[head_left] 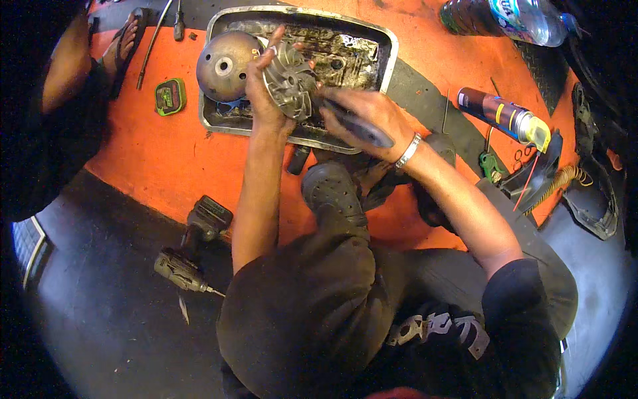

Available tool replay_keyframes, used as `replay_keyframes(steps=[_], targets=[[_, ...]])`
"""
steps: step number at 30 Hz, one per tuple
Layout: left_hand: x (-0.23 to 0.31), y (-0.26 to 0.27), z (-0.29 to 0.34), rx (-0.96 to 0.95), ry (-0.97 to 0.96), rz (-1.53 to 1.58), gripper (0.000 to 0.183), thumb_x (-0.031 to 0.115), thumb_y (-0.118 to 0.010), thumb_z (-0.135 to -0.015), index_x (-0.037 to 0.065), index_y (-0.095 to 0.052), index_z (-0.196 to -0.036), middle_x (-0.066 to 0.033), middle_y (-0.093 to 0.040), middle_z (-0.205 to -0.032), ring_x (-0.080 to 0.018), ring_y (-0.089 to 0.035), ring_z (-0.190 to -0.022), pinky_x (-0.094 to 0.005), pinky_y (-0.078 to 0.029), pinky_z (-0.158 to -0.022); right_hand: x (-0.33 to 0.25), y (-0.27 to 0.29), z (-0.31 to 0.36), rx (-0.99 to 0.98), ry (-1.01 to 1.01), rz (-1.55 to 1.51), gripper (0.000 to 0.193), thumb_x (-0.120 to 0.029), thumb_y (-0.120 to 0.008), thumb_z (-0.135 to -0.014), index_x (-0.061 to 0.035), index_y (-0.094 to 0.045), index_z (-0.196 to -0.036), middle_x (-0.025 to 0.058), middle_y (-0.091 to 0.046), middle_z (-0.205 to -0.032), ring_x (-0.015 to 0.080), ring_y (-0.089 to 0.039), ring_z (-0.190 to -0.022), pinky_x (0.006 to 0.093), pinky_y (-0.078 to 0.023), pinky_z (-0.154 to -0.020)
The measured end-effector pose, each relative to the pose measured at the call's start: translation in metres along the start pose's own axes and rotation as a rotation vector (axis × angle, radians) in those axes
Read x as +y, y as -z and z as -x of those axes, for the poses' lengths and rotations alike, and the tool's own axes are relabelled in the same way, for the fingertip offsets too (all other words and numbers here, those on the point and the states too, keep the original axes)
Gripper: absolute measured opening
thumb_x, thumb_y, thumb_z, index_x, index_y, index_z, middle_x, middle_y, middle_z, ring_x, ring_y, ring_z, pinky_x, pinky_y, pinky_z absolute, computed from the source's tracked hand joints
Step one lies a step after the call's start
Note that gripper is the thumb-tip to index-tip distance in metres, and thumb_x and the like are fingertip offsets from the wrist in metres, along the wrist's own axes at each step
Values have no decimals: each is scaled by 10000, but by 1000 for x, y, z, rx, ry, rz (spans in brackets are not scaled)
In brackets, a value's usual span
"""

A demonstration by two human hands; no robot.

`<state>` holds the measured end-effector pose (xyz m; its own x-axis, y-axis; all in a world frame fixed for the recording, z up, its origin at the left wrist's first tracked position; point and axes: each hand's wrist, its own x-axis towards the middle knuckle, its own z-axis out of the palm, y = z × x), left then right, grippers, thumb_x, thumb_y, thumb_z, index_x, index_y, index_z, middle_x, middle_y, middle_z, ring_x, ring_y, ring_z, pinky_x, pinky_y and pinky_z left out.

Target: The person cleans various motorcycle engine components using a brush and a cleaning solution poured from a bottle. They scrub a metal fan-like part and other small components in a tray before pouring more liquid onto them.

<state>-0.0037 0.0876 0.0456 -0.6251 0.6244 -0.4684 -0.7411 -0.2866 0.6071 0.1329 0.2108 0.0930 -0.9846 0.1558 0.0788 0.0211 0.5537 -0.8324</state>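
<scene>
My left hand (266,90) grips a grey metal fan pulley (290,81) with curved fins, holding it tilted above the tray (393,56). My right hand (375,120) is closed round the dark handle of a brush (359,126), its far end against or close to the pulley's right side. That end is blurred and partly hidden, so contact is hard to judge. A round metal clutch bell (219,78) with a central hole rests in the tray's left part, beside my left hand. Dark, wet-looking grime coats the tray floor.
A cordless drill (189,249) lies left of my knee. Right of the tray lie a spray can (502,116), a coil spring (555,189) and black covers (591,199). A plastic bottle (508,20) is at the back right; a green tin (170,97) and another person's foot (121,43) are left.
</scene>
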Motion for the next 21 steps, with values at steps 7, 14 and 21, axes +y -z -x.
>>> replay_keyframes(steps=[7,14,21], targets=[[-13,-6,1,11,-14,39,657,385,-452,-899,124,-396,-1500,-131,-625,-1172,-261,-652,-908,-420,-573,-727,5,0,6,33,64,72,251,-129,-676,-889,-13,-662,-1111,180,-696,-880,340,-698,-756,408,-577,-691],[-14,-5,-1,-27,-34,12,682,358,-455,-890,117,-357,-1521,-123,-611,-1142,-237,-650,-906,-374,-583,-697,9,0,7,-75,-26,-10,243,-133,-665,-894,-7,-659,-1101,201,-695,-919,359,-692,-797,424,-564,-725],[-13,-4,-2,-34,-23,61,706,352,-467,-882,111,-328,-1531,-113,-612,-1143,-238,-647,-888,-395,-586,-671,12,-1,5,-114,-56,13,282,-167,-671,-909,-33,-653,-1155,178,-699,-933,353,-691,-794,408,-565,-709]])
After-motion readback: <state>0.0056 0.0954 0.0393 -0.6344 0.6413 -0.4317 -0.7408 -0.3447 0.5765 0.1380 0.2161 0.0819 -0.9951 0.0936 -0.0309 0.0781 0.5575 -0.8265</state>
